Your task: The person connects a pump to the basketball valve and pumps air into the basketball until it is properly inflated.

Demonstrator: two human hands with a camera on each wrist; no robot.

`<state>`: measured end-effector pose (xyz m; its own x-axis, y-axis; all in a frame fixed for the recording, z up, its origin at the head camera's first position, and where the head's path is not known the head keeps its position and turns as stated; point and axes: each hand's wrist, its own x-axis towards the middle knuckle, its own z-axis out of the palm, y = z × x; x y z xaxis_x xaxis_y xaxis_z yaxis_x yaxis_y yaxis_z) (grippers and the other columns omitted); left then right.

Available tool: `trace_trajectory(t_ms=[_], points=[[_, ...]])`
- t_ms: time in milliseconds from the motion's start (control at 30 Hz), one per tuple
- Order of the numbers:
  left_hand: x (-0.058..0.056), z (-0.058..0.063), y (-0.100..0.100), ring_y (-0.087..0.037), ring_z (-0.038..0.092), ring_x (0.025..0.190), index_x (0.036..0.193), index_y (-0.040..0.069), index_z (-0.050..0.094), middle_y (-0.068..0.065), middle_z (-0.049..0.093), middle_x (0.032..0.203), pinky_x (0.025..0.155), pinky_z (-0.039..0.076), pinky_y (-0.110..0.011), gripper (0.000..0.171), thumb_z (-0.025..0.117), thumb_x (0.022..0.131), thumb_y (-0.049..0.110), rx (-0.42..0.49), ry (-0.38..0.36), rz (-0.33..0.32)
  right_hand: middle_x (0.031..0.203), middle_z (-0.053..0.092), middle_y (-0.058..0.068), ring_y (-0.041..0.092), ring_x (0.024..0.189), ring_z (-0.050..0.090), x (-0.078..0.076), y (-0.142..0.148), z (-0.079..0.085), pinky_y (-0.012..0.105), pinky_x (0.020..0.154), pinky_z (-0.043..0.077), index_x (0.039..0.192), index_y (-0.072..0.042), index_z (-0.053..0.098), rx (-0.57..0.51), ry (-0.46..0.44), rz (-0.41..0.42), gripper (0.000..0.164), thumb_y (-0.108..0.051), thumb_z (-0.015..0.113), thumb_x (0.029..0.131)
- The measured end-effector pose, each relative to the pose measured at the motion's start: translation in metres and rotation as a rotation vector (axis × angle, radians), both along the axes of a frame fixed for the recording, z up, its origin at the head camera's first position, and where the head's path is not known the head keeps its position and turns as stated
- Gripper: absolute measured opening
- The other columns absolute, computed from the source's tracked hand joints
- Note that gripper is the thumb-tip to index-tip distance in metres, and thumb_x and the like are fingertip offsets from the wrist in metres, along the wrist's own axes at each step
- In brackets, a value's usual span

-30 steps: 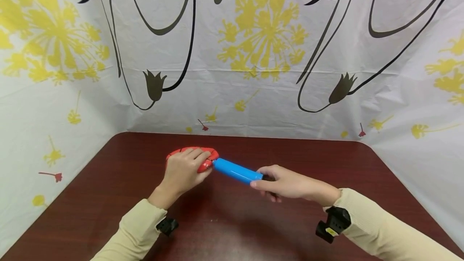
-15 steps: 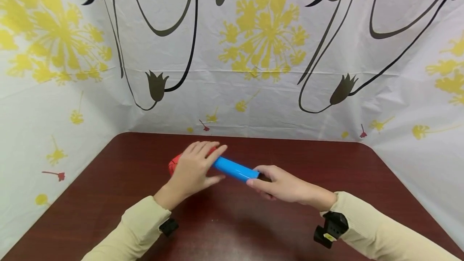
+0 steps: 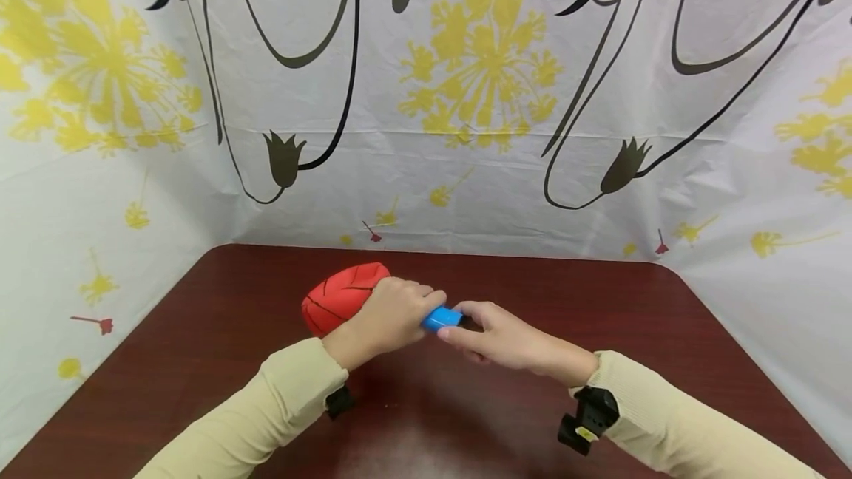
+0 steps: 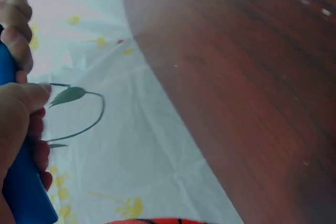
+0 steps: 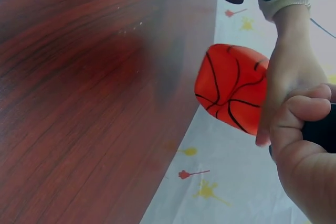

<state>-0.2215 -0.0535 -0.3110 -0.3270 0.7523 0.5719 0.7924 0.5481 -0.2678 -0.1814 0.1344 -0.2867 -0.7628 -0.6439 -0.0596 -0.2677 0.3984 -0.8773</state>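
A blue hand pump [image 3: 441,318] with a dark handle lies across the space between my two hands. My left hand [image 3: 393,310] wraps round its blue barrel, covering most of it in the head view; the left wrist view shows the fingers curled about the barrel [image 4: 26,192]. With fingers and thumb, my right hand [image 3: 509,335] grips the dark handle [image 5: 321,129]. Past my left hand, at the pump's far end, is a red ball [image 3: 338,298] with black basketball lines, dented and not fully round. The joint between pump and ball is hidden behind my left hand.
A dark reddish wooden table [image 3: 599,301] with rounded far corners lies beneath my hands. White cloth [image 3: 452,198] printed with yellow flowers and dark stems hangs behind it and along both sides. A black wrist camera [image 3: 595,412] sits on my right sleeve.
My left hand has let go of the ball and moved right onto the pump's barrel. The ball shows more of itself and is tilted up. My right hand has shifted slightly left with the handle.
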Motion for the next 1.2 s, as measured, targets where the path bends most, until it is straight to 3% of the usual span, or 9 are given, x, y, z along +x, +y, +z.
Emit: trace_trajectory(t_ms=[200,433,633,833,967,1067,1200], points=[[-0.001,-0.005,-0.002,-0.005,0.032,0.039,0.073,0.013,0.052,0.005,0.043,0.050,0.039,0.022,-0.016,0.023,0.068,0.073,0.030,-0.095,0.034,-0.044,0.062,0.046,0.003,0.012,0.050,0.041,0.000,0.002,-0.007,0.024,0.047,0.036,0.093,0.000,0.050,-0.009,-0.034,0.036,0.029,-0.028,0.050,0.090],[-0.004,-0.002,-0.005,-0.006,0.029,0.037,0.067,0.013,0.050,0.006,0.038,0.047,0.039,0.025,-0.016,0.025,0.069,0.070,0.028,-0.141,0.055,-0.040,0.068,0.052,0.010,0.016,0.055,0.052,0.003,-0.003,-0.009,0.031,0.053,0.048,0.096,0.001,0.051,-0.025,-0.021,0.004,0.030,-0.028,0.051,0.089],[-0.004,0.003,-0.007,-0.006,0.031,0.037,0.066,0.014,0.050,0.006,0.038,0.047,0.039,0.027,-0.017,0.023,0.069,0.069,0.028,-0.155,0.051,-0.024,0.076,0.056,0.010,0.022,0.064,0.058,0.006,-0.001,-0.009,0.039,0.060,0.051,0.104,0.003,0.049,-0.089,-0.045,-0.050,0.034,-0.026,0.052,0.089],[-0.005,0.007,-0.016,-0.005,0.036,0.040,0.069,0.013,0.050,0.006,0.045,0.050,0.040,0.032,-0.018,0.025,0.069,0.068,0.029,-0.162,-0.001,0.022,0.089,0.055,0.012,0.022,0.077,0.057,0.002,0.013,-0.009,0.036,0.066,0.050,0.108,0.002,0.047,-0.225,0.074,-0.114,0.031,-0.017,0.058,0.085],[-0.006,0.008,-0.020,-0.005,0.040,0.041,0.073,0.013,0.050,0.006,0.048,0.053,0.041,0.033,-0.019,0.026,0.069,0.068,0.029,-0.166,-0.030,0.047,0.091,0.056,0.012,0.020,0.082,0.058,-0.003,0.025,-0.009,0.033,0.069,0.049,0.103,0.002,0.050,-0.275,0.089,-0.031,0.025,-0.011,0.058,0.084],[-0.007,0.008,-0.020,-0.005,0.039,0.041,0.073,0.013,0.050,0.006,0.048,0.052,0.041,0.032,-0.018,0.025,0.069,0.068,0.029,-0.170,-0.026,0.038,0.091,0.057,0.010,0.019,0.083,0.058,-0.006,0.029,-0.013,0.031,0.070,0.048,0.103,0.004,0.050,-0.326,0.026,0.067,0.023,-0.008,0.057,0.085],[-0.007,0.007,-0.019,-0.005,0.038,0.040,0.073,0.013,0.050,0.006,0.048,0.052,0.041,0.032,-0.018,0.026,0.069,0.068,0.029,-0.165,-0.019,0.020,0.090,0.062,0.007,0.016,0.083,0.059,-0.008,0.030,-0.020,0.030,0.073,0.048,0.100,-0.001,0.054,-0.431,-0.082,0.114,0.015,-0.005,0.054,0.085]])
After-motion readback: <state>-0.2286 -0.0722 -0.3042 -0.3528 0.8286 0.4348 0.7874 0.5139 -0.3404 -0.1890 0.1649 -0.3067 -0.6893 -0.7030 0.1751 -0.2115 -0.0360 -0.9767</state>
